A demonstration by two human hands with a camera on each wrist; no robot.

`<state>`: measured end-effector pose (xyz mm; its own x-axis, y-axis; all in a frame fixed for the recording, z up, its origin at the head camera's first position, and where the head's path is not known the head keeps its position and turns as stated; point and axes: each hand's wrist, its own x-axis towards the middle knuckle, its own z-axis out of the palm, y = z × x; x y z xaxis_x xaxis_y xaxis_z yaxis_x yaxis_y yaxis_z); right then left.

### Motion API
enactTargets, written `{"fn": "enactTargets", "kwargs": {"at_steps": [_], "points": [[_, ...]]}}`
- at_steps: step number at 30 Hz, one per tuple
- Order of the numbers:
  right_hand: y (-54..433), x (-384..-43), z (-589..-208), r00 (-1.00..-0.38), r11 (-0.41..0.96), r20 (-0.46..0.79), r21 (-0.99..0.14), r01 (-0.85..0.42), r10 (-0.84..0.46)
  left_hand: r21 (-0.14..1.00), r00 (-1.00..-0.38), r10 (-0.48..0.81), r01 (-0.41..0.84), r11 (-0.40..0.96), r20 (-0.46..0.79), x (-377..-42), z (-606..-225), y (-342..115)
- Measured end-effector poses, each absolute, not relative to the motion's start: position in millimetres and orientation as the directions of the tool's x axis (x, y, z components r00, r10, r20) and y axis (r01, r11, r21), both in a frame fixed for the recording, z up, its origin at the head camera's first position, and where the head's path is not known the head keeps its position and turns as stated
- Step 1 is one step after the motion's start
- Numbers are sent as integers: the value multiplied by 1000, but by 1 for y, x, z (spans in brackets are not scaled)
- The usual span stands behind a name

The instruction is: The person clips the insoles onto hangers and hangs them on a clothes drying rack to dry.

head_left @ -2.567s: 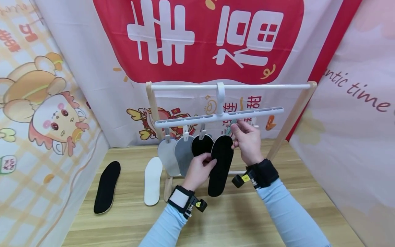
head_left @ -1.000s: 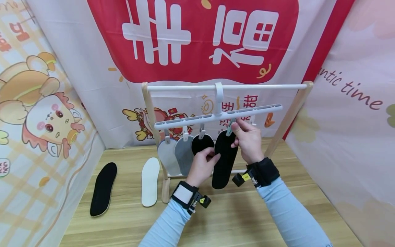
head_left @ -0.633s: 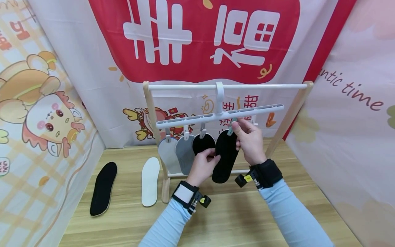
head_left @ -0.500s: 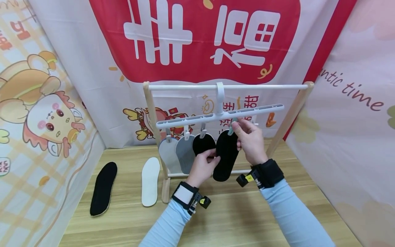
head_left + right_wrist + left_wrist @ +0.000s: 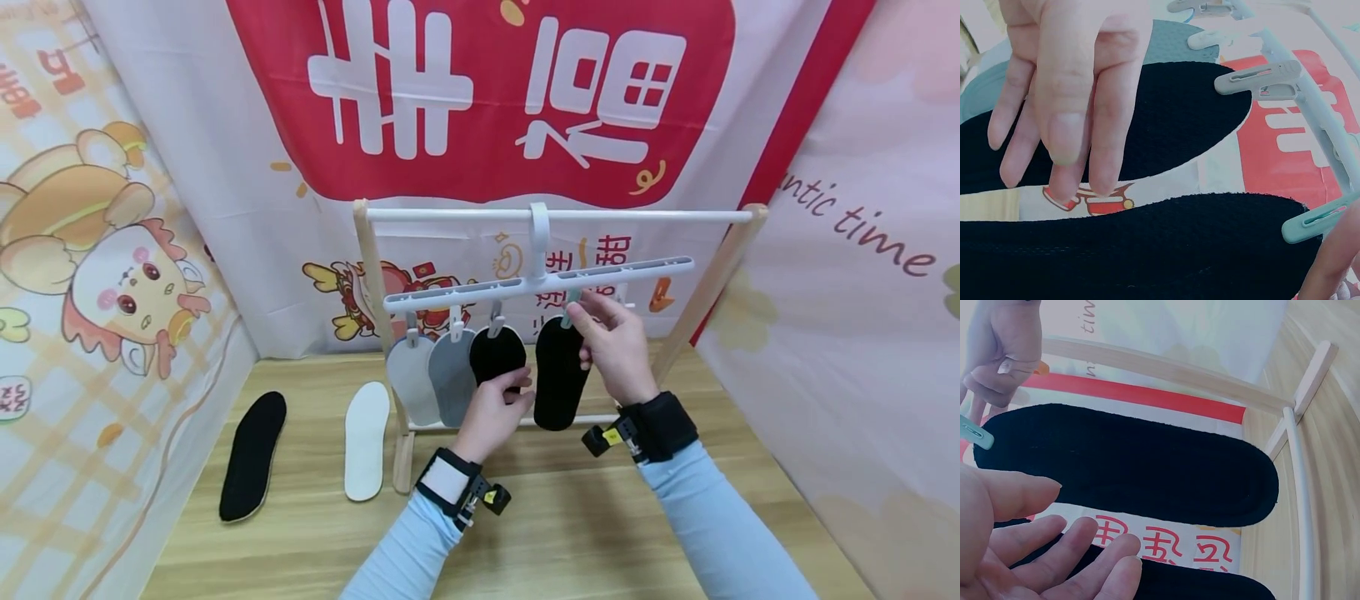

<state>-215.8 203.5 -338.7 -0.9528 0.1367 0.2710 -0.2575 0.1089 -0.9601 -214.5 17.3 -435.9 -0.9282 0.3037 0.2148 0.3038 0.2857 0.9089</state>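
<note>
A black insole [image 5: 561, 379] hangs upright from a pale green clip [image 5: 1313, 224] under the white hanger [image 5: 540, 284]. My right hand [image 5: 621, 350] pinches that clip between thumb and fingers, close under the hanger bar. Just left of this insole is my left hand [image 5: 491, 414], its fingers relaxed with nothing between them. The left wrist view shows a gap between its fingertips and the insole's edge. Behind the left hand hangs another black insole [image 5: 497, 352], held by a grey clip [image 5: 1260, 81] and partly covered by the fingers.
A grey insole [image 5: 452, 379] and a pale insole [image 5: 411, 379] hang further left. The hanger hooks over the white rail [image 5: 637, 216] of a wooden-legged rack [image 5: 712, 287]. On the wooden table [image 5: 300, 558] lie a black insole [image 5: 253, 454] and a white insole [image 5: 367, 442].
My left hand has let go of the black insole and drawn slightly away to its left. The insole, tilted and held at its edge before, now hangs straighter. My right hand stays at the clip.
</note>
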Motion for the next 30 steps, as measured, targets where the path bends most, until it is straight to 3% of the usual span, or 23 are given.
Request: {"fn": "enactTargets", "kwargs": {"at_steps": [13, 30], "points": [[209, -207, -345, -908, 243, 395, -903, -355, 140, 894, -917, 316, 340, 292, 245, -195, -448, -7], [226, -182, -345, -850, 278, 511, -841, -464, 128, 905, -943, 225, 307, 295, 247, -181, -462, -70]]}}
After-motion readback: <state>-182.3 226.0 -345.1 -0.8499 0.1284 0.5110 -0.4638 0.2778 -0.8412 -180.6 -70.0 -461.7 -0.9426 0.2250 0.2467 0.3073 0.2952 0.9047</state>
